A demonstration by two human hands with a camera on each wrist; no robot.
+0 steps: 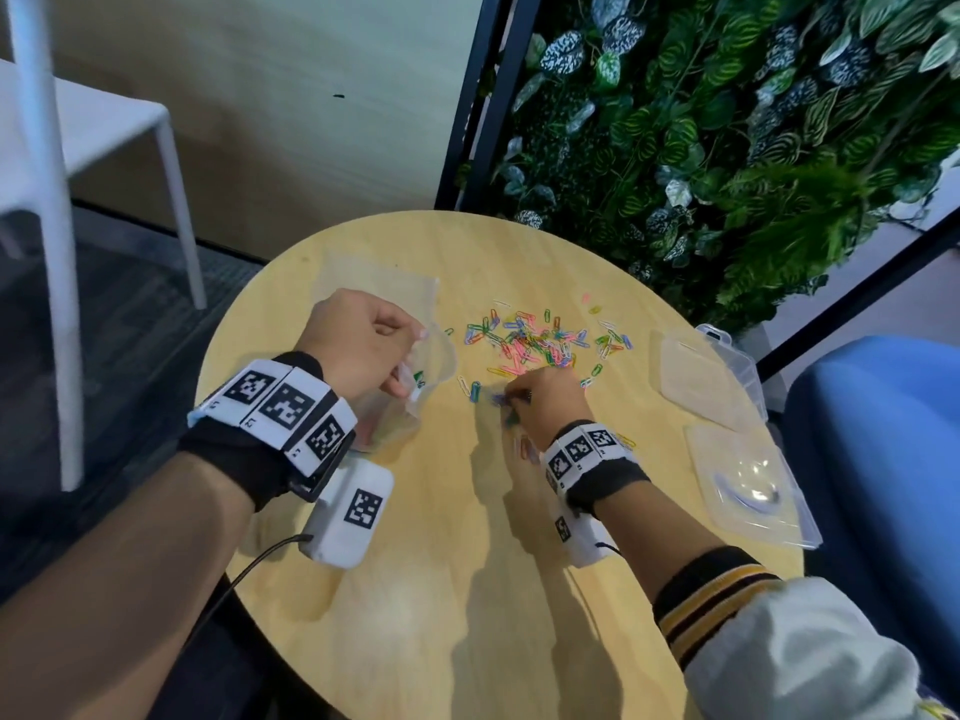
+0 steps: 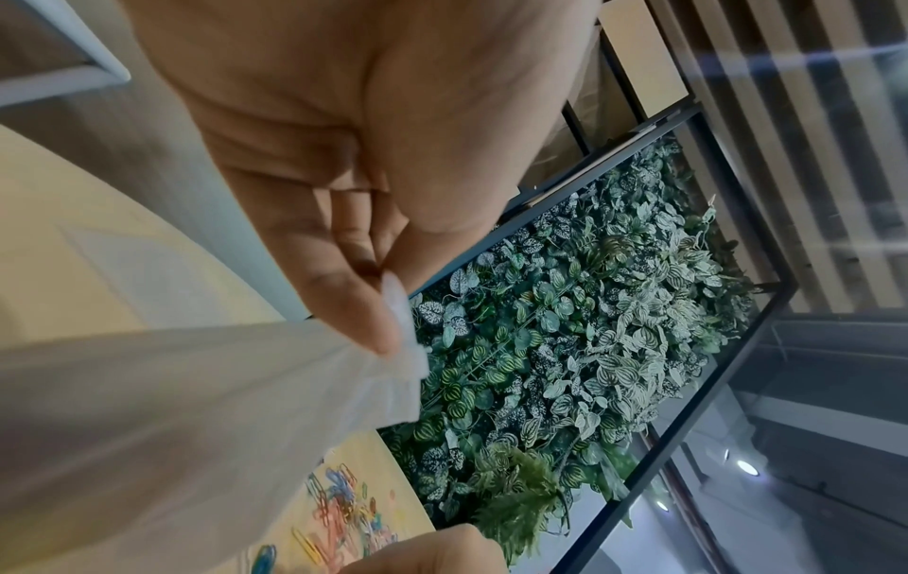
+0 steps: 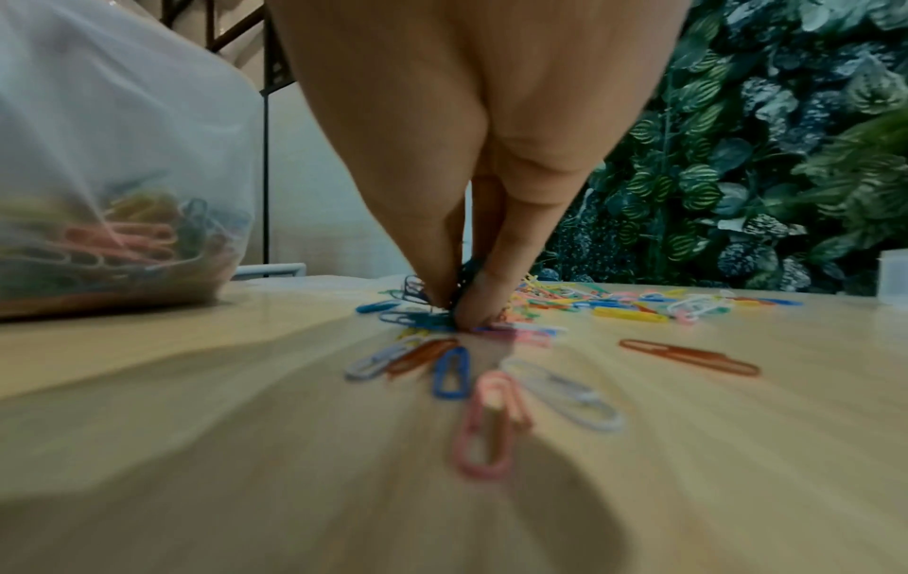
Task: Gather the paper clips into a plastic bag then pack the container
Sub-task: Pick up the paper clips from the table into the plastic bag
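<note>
Coloured paper clips (image 1: 540,337) lie scattered over the far middle of the round wooden table (image 1: 467,537). My left hand (image 1: 363,340) pinches the rim of a clear plastic bag (image 1: 395,407) and holds it up off the table; several clips sit in its bottom (image 3: 133,240). In the left wrist view the fingertips (image 2: 373,322) squeeze the bag's bunched edge (image 2: 403,361). My right hand (image 1: 545,400) is down on the table at the near edge of the pile, thumb and fingers (image 3: 457,299) pinched on a small clump of clips (image 3: 427,307). Loose clips (image 3: 486,411) lie just before it.
A clear plastic container (image 1: 717,376) lies open at the table's right edge, with a clear lid or tray (image 1: 753,485) nearer me. A plant wall (image 1: 727,122) stands behind the table, a white chair (image 1: 78,137) at left, a blue seat (image 1: 883,433) at right.
</note>
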